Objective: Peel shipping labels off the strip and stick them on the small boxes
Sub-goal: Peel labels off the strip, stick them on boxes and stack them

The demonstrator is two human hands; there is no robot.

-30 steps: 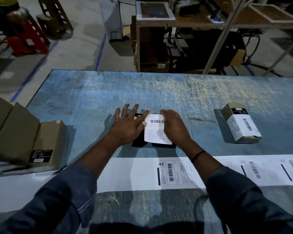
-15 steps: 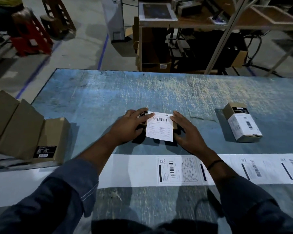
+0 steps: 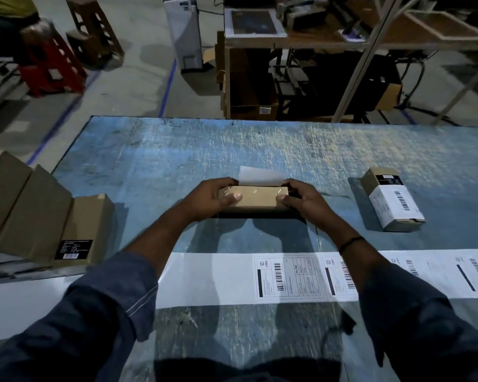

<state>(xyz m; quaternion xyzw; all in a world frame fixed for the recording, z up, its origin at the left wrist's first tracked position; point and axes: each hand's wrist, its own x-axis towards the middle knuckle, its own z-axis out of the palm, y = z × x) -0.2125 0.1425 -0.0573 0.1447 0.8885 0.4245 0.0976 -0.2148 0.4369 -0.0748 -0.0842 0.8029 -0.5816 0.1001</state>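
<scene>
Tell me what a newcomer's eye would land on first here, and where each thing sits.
First, the small brown box at the middle of the blue table, gripped at its ends by the left hand and right hand, a white label flap standing up behind its far edge. Next, the long white label strip across the near side, and the already labelled box lying apart at the right.

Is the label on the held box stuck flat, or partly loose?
Partly loose: a flap of the label sticks up behind the box.
</scene>
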